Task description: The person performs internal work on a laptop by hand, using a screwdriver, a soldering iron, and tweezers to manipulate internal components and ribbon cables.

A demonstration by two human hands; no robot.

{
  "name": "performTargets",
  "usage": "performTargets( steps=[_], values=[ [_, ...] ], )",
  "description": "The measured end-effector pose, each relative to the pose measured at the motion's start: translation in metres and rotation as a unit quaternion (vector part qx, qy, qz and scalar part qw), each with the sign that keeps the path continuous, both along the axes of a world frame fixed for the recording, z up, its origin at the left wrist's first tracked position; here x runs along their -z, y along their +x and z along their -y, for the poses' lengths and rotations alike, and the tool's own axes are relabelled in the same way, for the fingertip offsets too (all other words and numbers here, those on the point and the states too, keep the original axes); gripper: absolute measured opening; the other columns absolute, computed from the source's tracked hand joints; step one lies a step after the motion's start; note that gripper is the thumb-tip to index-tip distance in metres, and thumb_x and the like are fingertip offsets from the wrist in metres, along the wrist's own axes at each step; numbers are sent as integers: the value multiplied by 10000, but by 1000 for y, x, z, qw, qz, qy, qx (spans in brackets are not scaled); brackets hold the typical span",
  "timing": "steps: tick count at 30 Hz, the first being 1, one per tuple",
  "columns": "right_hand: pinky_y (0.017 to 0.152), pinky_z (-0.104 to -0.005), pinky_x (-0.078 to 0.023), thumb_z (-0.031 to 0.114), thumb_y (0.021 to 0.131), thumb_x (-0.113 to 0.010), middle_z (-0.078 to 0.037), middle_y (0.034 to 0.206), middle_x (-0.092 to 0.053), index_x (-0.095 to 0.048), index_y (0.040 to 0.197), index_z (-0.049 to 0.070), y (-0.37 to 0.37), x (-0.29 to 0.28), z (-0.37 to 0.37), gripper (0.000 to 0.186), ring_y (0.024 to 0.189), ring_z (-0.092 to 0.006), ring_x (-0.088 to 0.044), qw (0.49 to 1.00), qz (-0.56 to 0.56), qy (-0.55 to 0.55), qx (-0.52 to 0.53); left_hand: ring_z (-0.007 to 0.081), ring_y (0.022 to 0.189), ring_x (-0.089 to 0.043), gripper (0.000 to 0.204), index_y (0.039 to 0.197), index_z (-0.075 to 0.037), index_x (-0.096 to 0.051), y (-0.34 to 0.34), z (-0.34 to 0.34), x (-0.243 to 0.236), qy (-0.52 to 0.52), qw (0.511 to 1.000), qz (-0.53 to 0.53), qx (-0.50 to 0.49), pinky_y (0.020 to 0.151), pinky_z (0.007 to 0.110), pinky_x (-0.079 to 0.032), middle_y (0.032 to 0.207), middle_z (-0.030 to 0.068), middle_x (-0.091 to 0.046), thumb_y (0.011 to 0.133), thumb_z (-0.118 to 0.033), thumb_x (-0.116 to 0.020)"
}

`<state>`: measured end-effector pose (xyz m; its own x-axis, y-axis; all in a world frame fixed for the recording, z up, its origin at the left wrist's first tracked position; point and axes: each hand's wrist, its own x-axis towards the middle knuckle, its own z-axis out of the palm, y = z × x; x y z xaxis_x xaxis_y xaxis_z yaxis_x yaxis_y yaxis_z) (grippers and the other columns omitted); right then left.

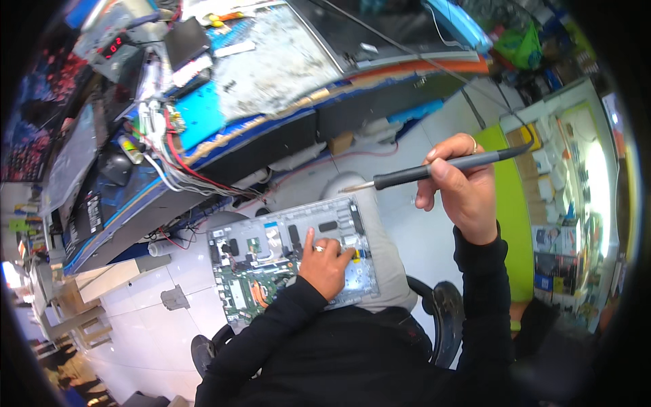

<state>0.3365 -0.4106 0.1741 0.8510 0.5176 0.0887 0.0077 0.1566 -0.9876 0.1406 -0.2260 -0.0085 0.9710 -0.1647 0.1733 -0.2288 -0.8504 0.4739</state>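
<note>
We have the opened laptop base [279, 252], its green circuit board [277, 279] exposed, lying across our grey-trousered thighs [391, 268], and our left hand [324, 270] rests on it with the fingers apart, the index stretched toward the far edge and the thumb out beside a small yellow patch [357, 257]. In our right hand [468, 193] the thumb and fingers are clamped around the dark handle of a soldering iron [403, 176], its metal tip pointing left near the base's far right corner; whether it touches, we cannot tell
</note>
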Motion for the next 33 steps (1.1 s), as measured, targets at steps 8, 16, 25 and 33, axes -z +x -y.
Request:
performTargets(
  steps=[8, 16, 25, 33],
  values=[
    [604, -301, -590, 168, 1088, -658, -156, 999, -754, -636, 1272, 16, 51, -38, -72, 240, 773, -220, -777, 995, 67, 69, 28, 316, 1089, -626, 346, 1184, -121, -787, -5, -6, 2, -7, 999, -32, 14, 1257, 667, -279, 1016, 106, -609, 859, -93, -670],
    [667, -306, -637, 166, 1076, -643, -147, 1038, -755, -632, 1228, 10, 131, -64, -133, 218, 861, -224, -791, 993, 60, 79, 66, 326, 1078, -632, 348, 1167, -141, -792, -6, -14, 4, -27, 999, -21, 15, 1247, 677, -300, 997, 108, -614, 867, -59, -635],
    [675, -281, -609, 158, 974, -753, -98, 934, -782, -736, 1120, -35, 313, -72, -221, 242, 786, -154, -757, 952, 265, -99, 115, 308, 1147, -631, 359, 1213, -125, -774, 0, -27, -1, -65, 997, -31, 21, 1255, 673, -280, 1087, 100, -647, 881, -78, -647],
    [906, -385, -592, 261, 948, -696, -71, 1183, -802, -834, 1066, 112, 416, -29, -254, 235, 1034, -310, -764, 791, 500, -335, 113, 293, 1247, -623, 384, 1236, -100, -761, 11, -39, 3, -46, 997, -55, 41, 1244, 670, -300, 1220, 99, -673, 864, -97, -670]
  ],
)
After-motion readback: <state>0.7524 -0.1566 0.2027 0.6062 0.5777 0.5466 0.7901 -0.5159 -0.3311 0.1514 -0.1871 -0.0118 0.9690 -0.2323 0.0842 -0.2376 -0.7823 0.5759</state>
